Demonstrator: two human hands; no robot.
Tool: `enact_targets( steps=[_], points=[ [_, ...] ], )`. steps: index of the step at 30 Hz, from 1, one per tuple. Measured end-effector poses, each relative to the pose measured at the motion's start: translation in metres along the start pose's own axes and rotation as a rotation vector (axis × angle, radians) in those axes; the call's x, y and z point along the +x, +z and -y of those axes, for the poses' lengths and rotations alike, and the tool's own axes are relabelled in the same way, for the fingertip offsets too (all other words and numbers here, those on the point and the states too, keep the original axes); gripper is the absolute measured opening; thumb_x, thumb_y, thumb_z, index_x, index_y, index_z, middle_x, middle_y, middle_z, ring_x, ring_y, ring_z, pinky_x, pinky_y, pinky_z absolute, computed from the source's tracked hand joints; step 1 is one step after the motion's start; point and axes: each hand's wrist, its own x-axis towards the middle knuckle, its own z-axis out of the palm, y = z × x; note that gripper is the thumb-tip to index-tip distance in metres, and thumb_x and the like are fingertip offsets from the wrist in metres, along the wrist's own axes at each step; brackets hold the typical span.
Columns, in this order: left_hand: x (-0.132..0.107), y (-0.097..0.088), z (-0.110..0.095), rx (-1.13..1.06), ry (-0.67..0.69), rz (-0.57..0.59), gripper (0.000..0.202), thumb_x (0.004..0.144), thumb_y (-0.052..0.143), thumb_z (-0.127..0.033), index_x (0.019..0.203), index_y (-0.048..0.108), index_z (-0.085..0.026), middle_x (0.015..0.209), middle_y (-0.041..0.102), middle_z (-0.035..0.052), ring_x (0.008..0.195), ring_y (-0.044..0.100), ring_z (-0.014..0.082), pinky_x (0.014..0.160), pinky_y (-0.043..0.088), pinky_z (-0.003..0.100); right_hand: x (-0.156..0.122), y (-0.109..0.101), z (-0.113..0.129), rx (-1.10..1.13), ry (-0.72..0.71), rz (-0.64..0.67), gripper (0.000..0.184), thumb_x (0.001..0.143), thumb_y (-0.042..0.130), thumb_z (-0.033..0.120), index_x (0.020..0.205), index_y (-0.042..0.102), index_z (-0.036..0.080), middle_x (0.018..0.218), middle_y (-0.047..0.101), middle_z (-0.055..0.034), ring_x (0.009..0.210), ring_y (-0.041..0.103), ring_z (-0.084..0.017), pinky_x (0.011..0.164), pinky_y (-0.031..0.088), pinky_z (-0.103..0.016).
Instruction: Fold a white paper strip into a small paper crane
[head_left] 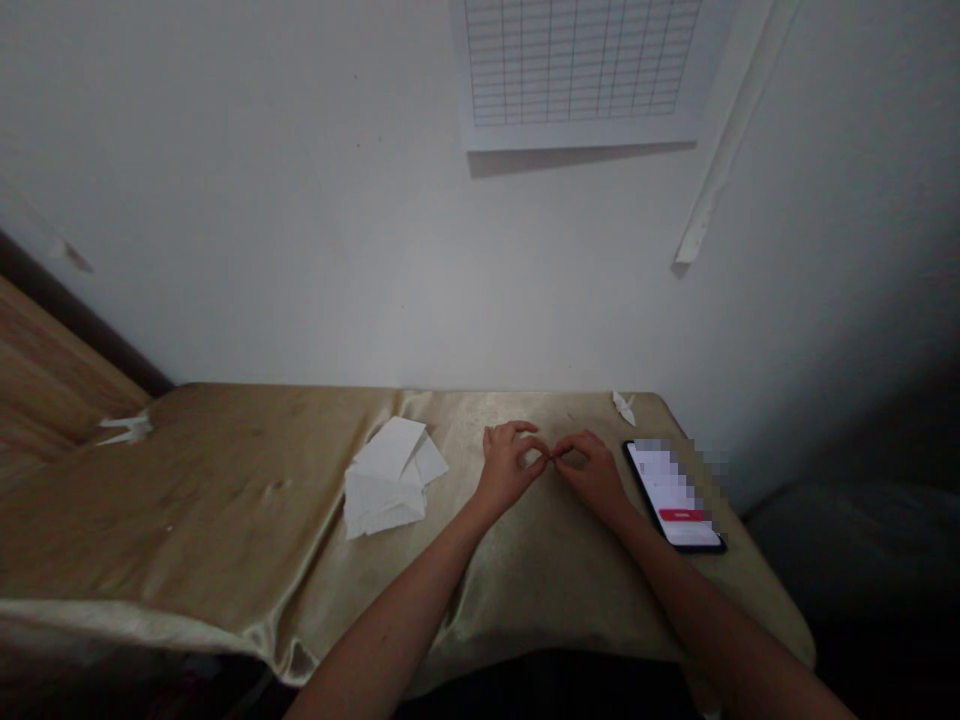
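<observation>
My left hand [510, 465] and my right hand [592, 470] rest side by side on a table covered in shiny gold cloth [225, 500]. Both are curled, thumb against forefinger, and the fingertips of the two hands meet in the middle. Whatever lies between the pinched fingers is too small to make out. A loose pile of white paper sheets [390, 480] lies just left of my left hand. A phone [673, 495] with a lit screen lies just right of my right hand.
A small folded white paper piece [624, 405] sits near the table's far right corner. Another white scrap [127, 428] lies at the far left edge. A white wall stands close behind, with a gridded chart [577, 70] pinned on it. Wooden furniture [45, 380] stands at left.
</observation>
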Motion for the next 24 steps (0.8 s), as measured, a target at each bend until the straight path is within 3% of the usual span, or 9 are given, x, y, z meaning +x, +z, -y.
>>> enact_targets(
  steps=[4,10,15,24],
  points=[
    [0.001,0.002,-0.002,-0.012,-0.019,0.006,0.012,0.08,0.077,-0.019,0.087,0.076,-0.028,0.124,0.067,0.0025,0.122,0.057,0.0249,0.119,0.02,0.061,0.0,-0.001,-0.001,0.047,0.034,0.027,0.006,0.076,0.067,0.02,0.077,0.071,0.025,0.084,0.071,-0.0021,0.089,0.064,-0.022,0.09,0.047,-0.04],
    [0.003,0.004,0.001,-0.063,-0.012,0.008,0.014,0.078,0.078,-0.016,0.088,0.076,-0.027,0.118,0.069,0.0036,0.117,0.06,0.0242,0.111,0.037,0.049,0.0,0.0,-0.004,0.127,0.115,0.039,0.005,0.074,0.067,0.021,0.075,0.071,0.023,0.087,0.071,-0.0028,0.09,0.064,-0.022,0.089,0.047,-0.038],
    [0.006,0.002,0.014,-0.11,0.104,0.026,0.012,0.081,0.081,-0.023,0.09,0.079,-0.029,0.119,0.07,0.0035,0.117,0.061,0.0234,0.107,0.041,0.044,0.001,-0.005,-0.005,0.143,0.2,0.045,0.006,0.074,0.068,0.027,0.075,0.072,0.022,0.086,0.072,-0.0028,0.088,0.065,-0.022,0.088,0.047,-0.038],
    [0.007,0.002,0.017,-0.104,0.131,0.031,0.016,0.073,0.088,-0.025,0.086,0.08,-0.03,0.118,0.071,0.003,0.118,0.061,0.0244,0.107,0.041,0.045,0.001,-0.006,-0.002,0.182,0.22,0.071,0.009,0.071,0.072,0.031,0.07,0.073,0.022,0.098,0.071,-0.006,0.098,0.066,-0.024,0.093,0.047,-0.04]
  ],
)
